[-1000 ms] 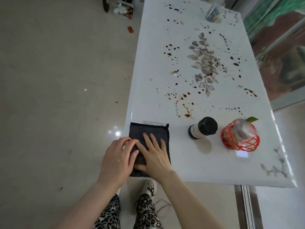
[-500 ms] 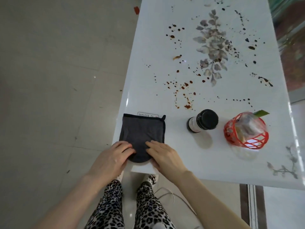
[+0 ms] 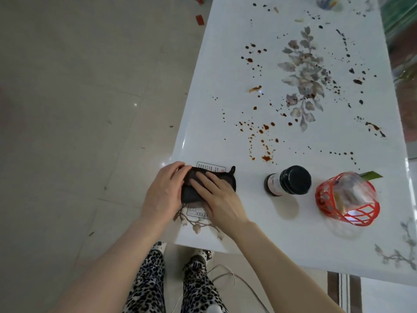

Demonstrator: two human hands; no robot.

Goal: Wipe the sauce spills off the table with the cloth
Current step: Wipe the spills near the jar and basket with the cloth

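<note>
A dark grey cloth [image 3: 228,180] lies folded into a narrow band near the left front corner of the white table [image 3: 293,227]. My left hand [image 3: 164,193] grips its left end, fingers curled over the fold. My right hand [image 3: 216,195] lies flat on top of it, pressing it down. Brown and red sauce spills [image 3: 264,141] are spattered over the middle and far part of the table, just beyond the cloth. Most of the cloth is hidden under my hands.
A jar with a black lid [image 3: 288,180] stands right of the cloth. A red mesh basket [image 3: 347,199] holding a plastic bag sits further right. A glass [image 3: 327,1] is at the far end. The table's left edge drops to a tiled floor [image 3: 79,109].
The cloth was spread flat as a square; it is now folded over into a narrow band. Both hands moved forward from its near edge onto it.
</note>
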